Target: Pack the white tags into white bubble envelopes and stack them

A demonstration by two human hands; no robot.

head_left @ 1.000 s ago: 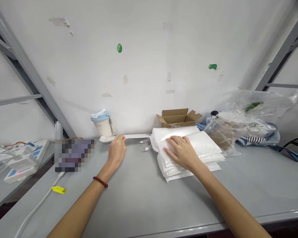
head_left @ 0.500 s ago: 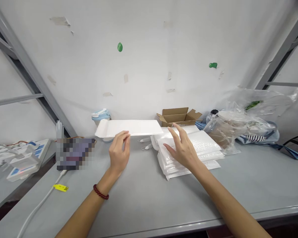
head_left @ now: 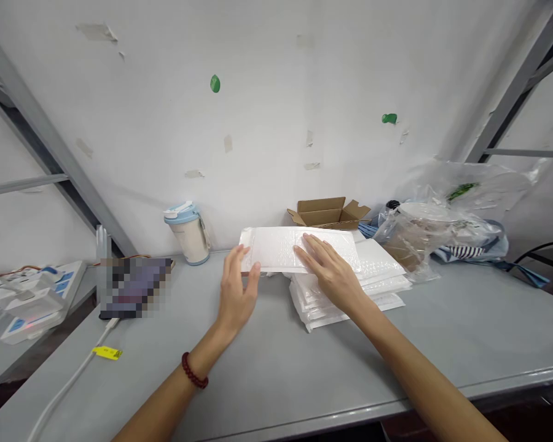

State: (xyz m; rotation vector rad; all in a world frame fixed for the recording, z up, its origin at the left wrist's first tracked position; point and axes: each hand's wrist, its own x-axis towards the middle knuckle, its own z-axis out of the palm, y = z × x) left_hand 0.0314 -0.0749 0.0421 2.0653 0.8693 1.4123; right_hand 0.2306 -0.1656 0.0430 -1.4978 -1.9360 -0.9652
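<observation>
A white bubble mailer (head_left: 276, 248) lies on top of a stack of similar bubble mailers (head_left: 345, 294), its left end jutting past the stack over the table. My right hand (head_left: 329, 267) rests flat on it, fingers stretched out and holding nothing. At the jutting end is my left hand (head_left: 237, 288), thumb and fingers apart around the corner; whether the fingertips touch the mailer is hard to tell. A dark red bead bracelet (head_left: 194, 371) circles my left wrist.
An open cardboard box (head_left: 327, 215) stands behind the stack. A blue-lidded cup (head_left: 188, 236) is back left, near a pixelated device (head_left: 136, 288) with a white cable (head_left: 69, 387). Right are plastic bags (head_left: 424, 227); far left, white power strips (head_left: 46, 307). The grey table (head_left: 276, 380) ends at its front edge.
The mailer has moved right and down from my left hand's pinch onto the stack. My left fingers have spread apart, and my right hand has come down flat on the mailer.
</observation>
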